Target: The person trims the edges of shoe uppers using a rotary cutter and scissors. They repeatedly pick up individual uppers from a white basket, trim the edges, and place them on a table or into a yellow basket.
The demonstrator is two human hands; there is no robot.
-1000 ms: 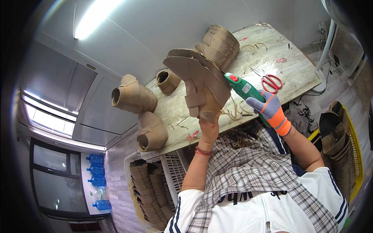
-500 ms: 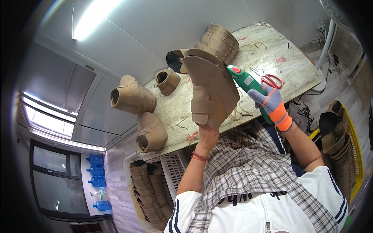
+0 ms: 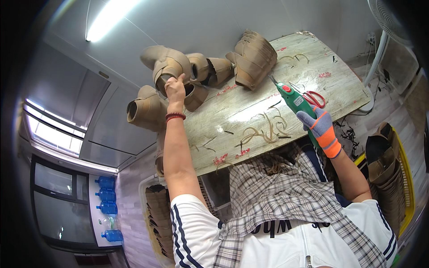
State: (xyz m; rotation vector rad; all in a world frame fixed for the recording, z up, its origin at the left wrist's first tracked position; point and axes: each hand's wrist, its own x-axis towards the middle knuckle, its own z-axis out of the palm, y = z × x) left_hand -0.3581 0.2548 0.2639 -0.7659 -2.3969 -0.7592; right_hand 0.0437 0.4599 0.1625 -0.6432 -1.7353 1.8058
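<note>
My bare left hand (image 3: 175, 89), with a red bracelet at the wrist, reaches over the table's far left side. Its fingers are closed on the edge of a tan shoe upper (image 3: 166, 62), a curved piece with a strap-like band, raised above the other pieces there. In a grey and orange glove, my right hand (image 3: 321, 129) is wrapped round a green handheld power tool (image 3: 295, 99). This tool has a red button and a thin pointed tip directed up and left over the table. Red-handled scissors (image 3: 314, 99) lie just beyond the tool.
Nested tan uppers (image 3: 255, 58) stand at the table's (image 3: 210, 152) back; another stack (image 3: 145, 109) sits at its left edge. Tan strips (image 3: 263, 131) and dark scraps lie on the tabletop. A yellow basket (image 3: 409, 192) of uppers stands right, a white crate (image 3: 149, 210) left.
My left hand has carried the shoe upper from in front of the tool to the far left of the table. The tool in my right hand has shifted slightly right and down.
</note>
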